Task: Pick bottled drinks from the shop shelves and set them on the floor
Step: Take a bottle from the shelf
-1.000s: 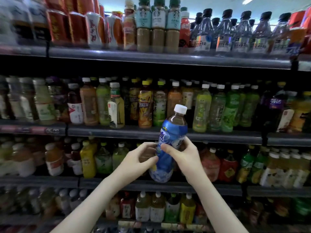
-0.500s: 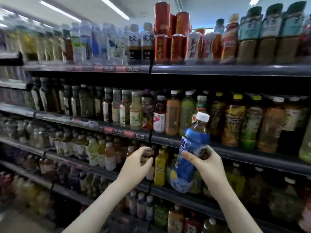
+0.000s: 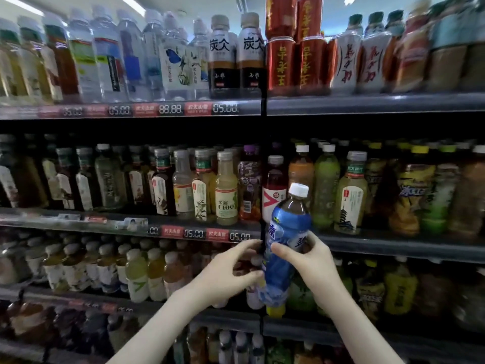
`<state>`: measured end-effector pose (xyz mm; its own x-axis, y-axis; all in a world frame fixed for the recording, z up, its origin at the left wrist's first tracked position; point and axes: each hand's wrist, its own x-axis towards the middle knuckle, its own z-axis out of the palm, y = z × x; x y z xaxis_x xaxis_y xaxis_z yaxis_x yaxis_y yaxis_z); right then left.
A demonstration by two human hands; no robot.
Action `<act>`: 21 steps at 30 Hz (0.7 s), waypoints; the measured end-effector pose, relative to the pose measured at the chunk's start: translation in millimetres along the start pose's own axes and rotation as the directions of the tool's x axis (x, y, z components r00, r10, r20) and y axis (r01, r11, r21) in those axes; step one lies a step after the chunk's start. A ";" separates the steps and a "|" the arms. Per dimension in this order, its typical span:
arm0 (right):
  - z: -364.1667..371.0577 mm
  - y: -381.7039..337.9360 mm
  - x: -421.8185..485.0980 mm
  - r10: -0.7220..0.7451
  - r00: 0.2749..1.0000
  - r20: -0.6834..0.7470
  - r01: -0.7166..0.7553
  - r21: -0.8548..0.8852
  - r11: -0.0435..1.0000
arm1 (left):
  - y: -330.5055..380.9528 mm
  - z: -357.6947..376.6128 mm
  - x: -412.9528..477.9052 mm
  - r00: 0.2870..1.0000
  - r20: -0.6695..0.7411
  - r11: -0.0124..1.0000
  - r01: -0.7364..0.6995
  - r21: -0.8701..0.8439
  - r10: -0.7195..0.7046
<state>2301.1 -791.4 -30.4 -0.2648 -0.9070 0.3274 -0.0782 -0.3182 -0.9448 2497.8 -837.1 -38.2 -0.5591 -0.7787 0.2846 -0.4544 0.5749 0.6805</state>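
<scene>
Your right hand (image 3: 317, 269) curls thumb and fingers round the blue-labelled bottle (image 3: 284, 232), white cap (image 3: 298, 189) up, dark drink at its neck, held before the shelves (image 3: 367, 103). Your left hand (image 3: 225, 274) sits just beside it, fingers loosely curved

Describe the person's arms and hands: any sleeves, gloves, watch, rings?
No sleeves in view: the left forearm and right forearm are bare down to the bottom edge of the picture. The left hand and right hand wear no gloves. No watch, bracelet or ring shows on either wrist or on the visible fingers.
</scene>
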 end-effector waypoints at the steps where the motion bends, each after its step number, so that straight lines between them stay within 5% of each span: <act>1: -2.1 -2.4 1.1 -0.007 1.000 0.001 0.007 0.003 1.000 | 5.1 7.8 5.2 0.998 0.070 0.999 0.002 -0.040 0.001; 7: -28.3 -9.8 -10.3 -0.100 0.995 0.019 0.101 -0.070 0.992 | 28.3 62.0 32.1 0.995 0.093 0.964 -0.007 -0.264 0.032; 13: -84.7 16.2 -46.8 -0.004 1.000 -0.009 0.003 -0.180 0.984 | 53.8 119.0 22.8 0.983 0.183 0.985 0.009 -0.171 0.023; 21: -184.3 31.6 -107.9 0.060 0.998 -0.032 -0.066 -0.239 0.969 | 116.5 241.1 -2.5 0.988 0.137 0.997 0.070 -0.014 -0.067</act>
<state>2150.1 -652.7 -98.0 -0.2992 -0.9153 0.2698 -0.2884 -0.1828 -0.9399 2279.1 -707.5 -122.4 -0.6170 -0.7739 0.1429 -0.4823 0.5154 0.7083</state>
